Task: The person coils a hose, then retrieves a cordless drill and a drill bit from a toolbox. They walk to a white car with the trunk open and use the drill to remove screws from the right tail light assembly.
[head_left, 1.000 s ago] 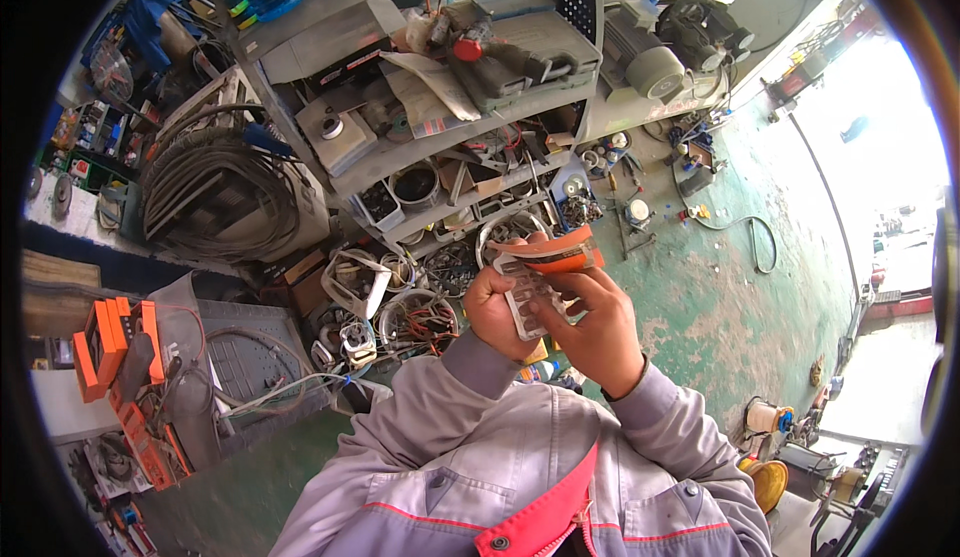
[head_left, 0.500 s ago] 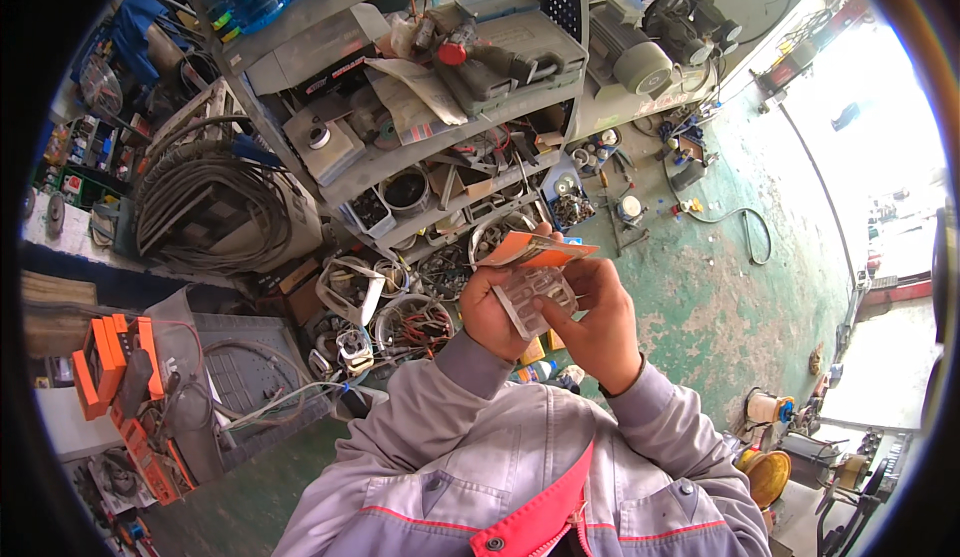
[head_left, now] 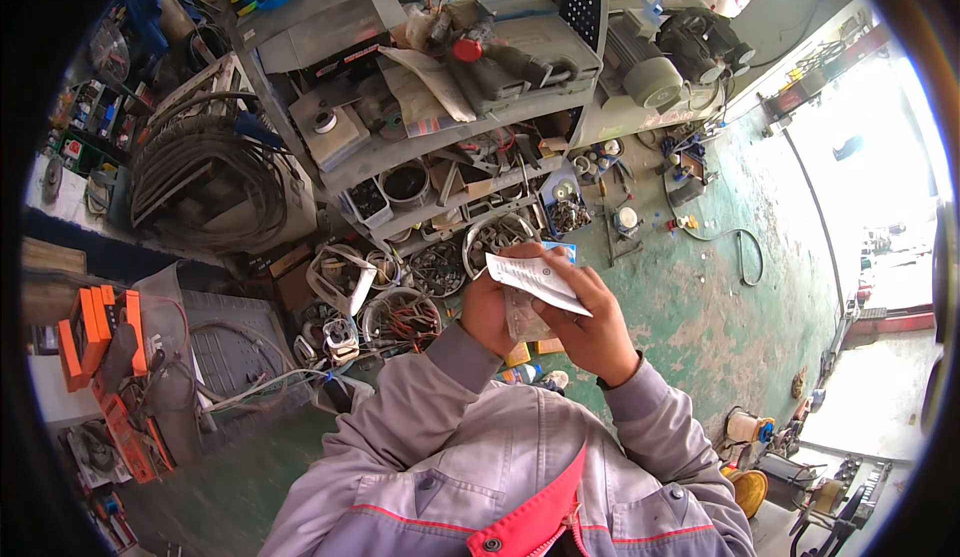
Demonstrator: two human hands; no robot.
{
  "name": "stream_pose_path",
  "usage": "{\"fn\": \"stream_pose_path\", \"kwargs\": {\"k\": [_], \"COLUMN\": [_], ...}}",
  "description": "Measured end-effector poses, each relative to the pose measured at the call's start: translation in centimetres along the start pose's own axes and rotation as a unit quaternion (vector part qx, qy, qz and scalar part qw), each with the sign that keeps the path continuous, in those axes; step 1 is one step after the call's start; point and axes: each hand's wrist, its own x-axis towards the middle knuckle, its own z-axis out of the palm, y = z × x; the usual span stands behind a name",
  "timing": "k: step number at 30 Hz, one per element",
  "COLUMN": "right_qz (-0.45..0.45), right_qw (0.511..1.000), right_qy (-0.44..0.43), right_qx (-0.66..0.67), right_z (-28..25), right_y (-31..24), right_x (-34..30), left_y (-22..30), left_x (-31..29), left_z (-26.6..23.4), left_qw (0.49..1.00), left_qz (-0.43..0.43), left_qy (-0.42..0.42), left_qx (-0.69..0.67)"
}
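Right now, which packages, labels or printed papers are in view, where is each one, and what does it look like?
Folded paper slip: white with small dark print, held between both hands at centre.
Clear plastic packet: small, see-through, behind the slip, against the left hand and right hand.
Blue card: a corner showing just above the slip.
Large paper sheet: pale, creased, draped over the upper shelf.

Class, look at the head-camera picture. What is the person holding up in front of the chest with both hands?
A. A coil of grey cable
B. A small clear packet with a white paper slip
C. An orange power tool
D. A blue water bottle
B: the left hand and right hand together hold a small clear packet with a white paper slip on top.
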Motion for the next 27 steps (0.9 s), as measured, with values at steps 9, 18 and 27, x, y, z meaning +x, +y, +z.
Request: {"fn": "stream_pose_path", "kwargs": {"k": [9,18,27], "right_qz": [-0.097,-0.147,-0.145], "right_qw": [0.970,0.925,0.926], "right_qy": [0.013,-0.052,-0.075], "right_qx": [-0.222,-0.347,-0.340], "right_z": [0.2,2.8,3.3], "right_y": [0.3,-0.4,-1.6], "right_x": [0.2,0.7,1.6], "left_y": [-1.5,-2.5,-2.1], "left_x": [-0.3,0.5,3.5], "left_z": [-3.2,-4.3,-7.1], "left_qw": [0.974,0.990,0.971], "left_qz": [0.110,0.067,0.090], "left_qy": [0.109,0.021,-0.112], "left_qx": [0.165,-0.126,-0.193]}}
